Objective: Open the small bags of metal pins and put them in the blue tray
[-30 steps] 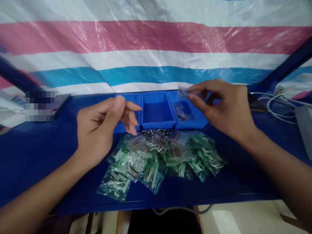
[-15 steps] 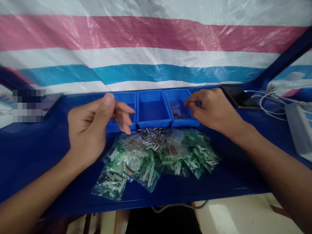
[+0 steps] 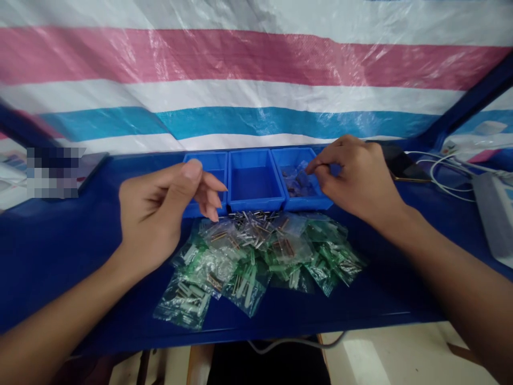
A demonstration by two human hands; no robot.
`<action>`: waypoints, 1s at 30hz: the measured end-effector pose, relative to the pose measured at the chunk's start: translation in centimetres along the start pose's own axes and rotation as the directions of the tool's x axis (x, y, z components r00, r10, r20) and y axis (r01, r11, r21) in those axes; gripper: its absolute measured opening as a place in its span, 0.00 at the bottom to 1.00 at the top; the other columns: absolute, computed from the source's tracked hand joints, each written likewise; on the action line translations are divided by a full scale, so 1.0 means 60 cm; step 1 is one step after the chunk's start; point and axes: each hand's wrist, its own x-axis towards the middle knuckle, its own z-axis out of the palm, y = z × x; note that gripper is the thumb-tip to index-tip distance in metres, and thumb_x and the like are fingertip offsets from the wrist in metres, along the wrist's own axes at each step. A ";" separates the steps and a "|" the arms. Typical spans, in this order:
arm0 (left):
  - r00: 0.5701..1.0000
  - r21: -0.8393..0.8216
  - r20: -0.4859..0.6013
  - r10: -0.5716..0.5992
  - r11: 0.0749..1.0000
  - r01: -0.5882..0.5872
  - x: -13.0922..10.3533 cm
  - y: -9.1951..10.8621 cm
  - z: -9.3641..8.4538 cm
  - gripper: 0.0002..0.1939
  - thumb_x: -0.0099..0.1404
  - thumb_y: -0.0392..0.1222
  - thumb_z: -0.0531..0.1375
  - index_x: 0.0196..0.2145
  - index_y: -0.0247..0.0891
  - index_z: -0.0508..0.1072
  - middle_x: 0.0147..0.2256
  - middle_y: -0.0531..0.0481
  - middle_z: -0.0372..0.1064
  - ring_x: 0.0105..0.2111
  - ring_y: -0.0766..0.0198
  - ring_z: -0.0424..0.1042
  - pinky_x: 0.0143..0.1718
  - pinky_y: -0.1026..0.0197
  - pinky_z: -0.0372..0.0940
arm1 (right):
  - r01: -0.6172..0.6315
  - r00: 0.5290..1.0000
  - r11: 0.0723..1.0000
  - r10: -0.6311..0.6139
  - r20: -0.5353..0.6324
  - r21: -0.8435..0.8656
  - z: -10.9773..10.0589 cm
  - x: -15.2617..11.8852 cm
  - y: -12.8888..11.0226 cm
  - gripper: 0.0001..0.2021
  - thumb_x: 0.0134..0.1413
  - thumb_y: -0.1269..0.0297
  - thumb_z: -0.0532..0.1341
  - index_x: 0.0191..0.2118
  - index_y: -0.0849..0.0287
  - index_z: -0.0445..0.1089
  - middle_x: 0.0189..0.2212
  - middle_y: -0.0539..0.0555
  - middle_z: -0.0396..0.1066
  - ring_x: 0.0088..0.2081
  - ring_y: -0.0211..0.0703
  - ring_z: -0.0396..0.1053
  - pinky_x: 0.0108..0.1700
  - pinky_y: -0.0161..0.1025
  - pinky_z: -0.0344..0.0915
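Observation:
My left hand hovers in front of the left blue bin, fingers loosely curled and apart, holding nothing. My right hand is over the right edge of the right blue bin, thumb and forefinger pinched on a small clear plastic bag. More small clear bags lie in that bin. Between the two stands the middle blue bin, with nothing visible in it. In front of the bins lies a pile of clear and green bags with small pins and rods inside.
A dark phone lies behind my right hand, partly hidden. White cables and a pale box-like object are at the right. A flat dark object lies at the left. A striped sheet hangs behind the blue table.
My right hand has risen slightly and moved a little right, and a clear bag now shows lifted at its fingertips. My left hand keeps its pose. The view has shifted slightly.

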 end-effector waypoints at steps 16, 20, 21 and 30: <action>1.000 0.025 0.011 -0.010 1.000 0.010 0.001 0.005 -0.001 0.14 0.79 0.45 0.62 0.36 0.45 0.86 0.26 0.53 0.78 0.21 0.67 0.76 0.24 0.65 0.72 | 0.042 0.988 0.999 -0.042 0.147 0.008 0.004 0.003 -0.014 0.20 0.59 0.69 0.55 0.44 0.55 0.85 0.36 0.56 0.85 0.35 0.56 0.81 0.42 0.50 0.73; 1.000 0.145 0.011 -0.018 0.989 0.016 0.008 0.010 -0.001 0.16 0.78 0.46 0.62 0.33 0.43 0.85 0.25 0.53 0.79 0.22 0.67 0.77 0.24 0.66 0.73 | 0.032 0.997 0.999 -0.032 0.073 -0.007 0.002 0.006 -0.018 0.18 0.59 0.70 0.56 0.44 0.56 0.85 0.43 0.59 0.85 0.41 0.60 0.83 0.47 0.53 0.73; 1.000 0.185 0.016 -0.017 0.983 0.013 0.009 0.011 -0.001 0.16 0.77 0.46 0.63 0.32 0.43 0.84 0.25 0.53 0.79 0.22 0.66 0.77 0.24 0.67 0.73 | 0.028 0.997 1.000 -0.027 0.068 -0.010 0.002 0.006 -0.017 0.18 0.59 0.70 0.56 0.44 0.57 0.84 0.43 0.59 0.85 0.41 0.60 0.83 0.47 0.54 0.73; 0.997 0.267 0.041 -0.058 0.963 0.045 0.008 0.014 -0.001 0.15 0.75 0.43 0.62 0.31 0.42 0.83 0.25 0.53 0.80 0.23 0.66 0.77 0.26 0.69 0.74 | 0.077 0.987 0.997 -0.074 0.145 -0.017 0.016 0.000 -0.014 0.16 0.62 0.71 0.55 0.40 0.54 0.82 0.36 0.57 0.85 0.40 0.58 0.80 0.57 0.59 0.69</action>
